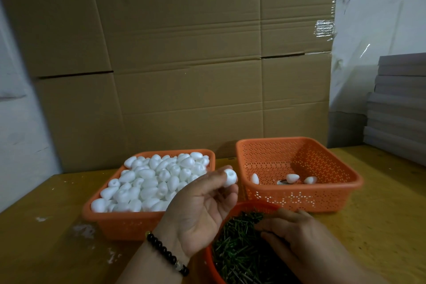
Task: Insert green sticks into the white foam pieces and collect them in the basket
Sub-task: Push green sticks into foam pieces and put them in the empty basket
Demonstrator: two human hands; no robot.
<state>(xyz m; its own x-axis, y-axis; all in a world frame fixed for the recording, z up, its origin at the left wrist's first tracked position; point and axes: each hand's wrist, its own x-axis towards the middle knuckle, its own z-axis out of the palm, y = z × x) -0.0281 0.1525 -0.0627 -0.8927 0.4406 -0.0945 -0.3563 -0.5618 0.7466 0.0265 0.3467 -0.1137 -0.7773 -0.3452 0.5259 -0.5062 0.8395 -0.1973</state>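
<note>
My left hand (pixel 202 210) is raised palm up and pinches one white foam piece (pixel 230 177) at its fingertips, its hole facing me. My right hand (pixel 299 235) reaches down into the round orange bowl (pixel 208 258) of green sticks (pixel 237 251), fingers curled among the sticks; whether it holds one is hidden. An orange basket (pixel 115 221) on the left is heaped with white foam pieces (pixel 152 180). The orange basket (pixel 299 196) on the right holds three foam pieces (pixel 292 178) on its floor.
All the containers sit on a yellow wooden table (pixel 46 237) with white crumbs on it. A wall of cardboard boxes (pixel 184 64) stands right behind the baskets. Grey boards (pixel 401 104) are stacked at the right rear.
</note>
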